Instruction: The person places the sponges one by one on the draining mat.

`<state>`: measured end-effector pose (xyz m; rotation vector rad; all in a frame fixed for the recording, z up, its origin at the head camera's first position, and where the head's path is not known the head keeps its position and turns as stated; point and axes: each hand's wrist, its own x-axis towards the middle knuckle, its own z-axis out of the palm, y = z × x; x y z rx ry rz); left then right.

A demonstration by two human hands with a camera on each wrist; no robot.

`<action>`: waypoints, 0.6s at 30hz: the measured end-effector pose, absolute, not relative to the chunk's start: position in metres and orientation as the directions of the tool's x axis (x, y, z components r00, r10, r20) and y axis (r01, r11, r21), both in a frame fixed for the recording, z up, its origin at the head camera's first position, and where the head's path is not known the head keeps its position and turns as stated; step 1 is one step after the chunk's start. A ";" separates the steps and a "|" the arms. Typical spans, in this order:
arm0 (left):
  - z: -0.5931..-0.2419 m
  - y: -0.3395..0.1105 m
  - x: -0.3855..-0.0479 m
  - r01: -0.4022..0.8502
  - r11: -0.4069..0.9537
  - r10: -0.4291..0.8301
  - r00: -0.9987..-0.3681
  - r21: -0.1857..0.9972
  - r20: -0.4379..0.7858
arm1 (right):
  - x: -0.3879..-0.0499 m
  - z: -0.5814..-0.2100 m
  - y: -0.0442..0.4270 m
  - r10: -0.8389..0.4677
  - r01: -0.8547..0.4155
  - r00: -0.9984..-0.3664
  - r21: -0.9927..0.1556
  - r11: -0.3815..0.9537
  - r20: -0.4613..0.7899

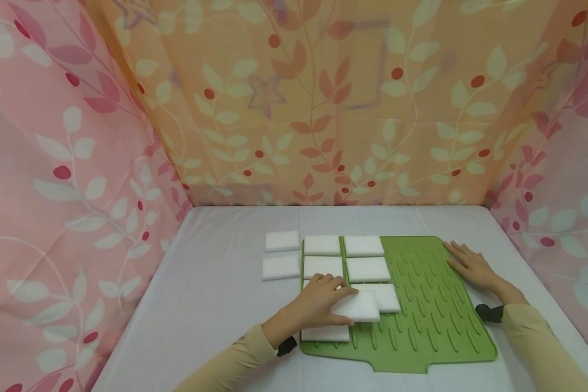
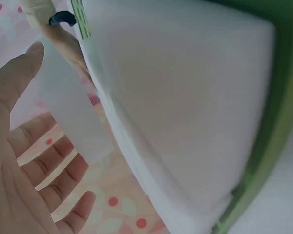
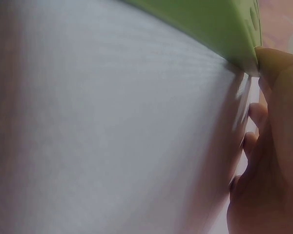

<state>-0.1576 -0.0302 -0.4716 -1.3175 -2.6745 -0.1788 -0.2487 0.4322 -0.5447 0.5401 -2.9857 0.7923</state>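
In the head view my left hand [image 1: 318, 302] holds a white rectangular sponge [image 1: 365, 306] between thumb and fingers, above the green ridged mat [image 1: 436, 310]. The left wrist view shows this held sponge [image 2: 75, 117] near the thumb and spread fingers, with another white sponge [image 2: 185, 97] large in front on the mat. Several sponges lie on the mat in two columns; one in the left column is mostly hidden by my left hand. My right hand [image 1: 475, 269] rests at the mat's right edge, fingers extended. Its thumb touches the mat's rim [image 3: 239, 39] in the right wrist view.
Two more white sponges, a far one [image 1: 282, 241] and a nearer one [image 1: 280, 268], lie on the white tablecloth [image 1: 215, 283] left of the mat. Floral curtains [image 1: 323, 109] stand behind and at both sides of the table. A tab [image 1: 399, 366] juts from the mat's near edge.
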 end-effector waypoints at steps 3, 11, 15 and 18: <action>-0.473 -0.022 -0.155 0.796 0.605 0.780 -0.600 0.032 0.178 | -0.249 -0.544 0.433 -0.327 -0.332 -0.940 -0.484 0.810 0.098; -0.478 0.001 -0.146 0.796 0.604 0.782 -0.598 0.018 0.175 | -0.250 -0.545 0.433 -0.330 -0.337 -0.939 -0.480 0.810 0.101; -0.484 0.013 -0.141 0.803 0.596 0.793 -0.584 -0.024 0.171 | -0.250 -0.545 0.433 -0.330 -0.338 -0.938 -0.487 0.805 0.105; -0.486 0.020 -0.137 0.810 0.584 0.804 -0.568 -0.054 0.176 | -0.250 -0.545 0.433 -0.330 -0.339 -0.938 -0.489 0.804 0.108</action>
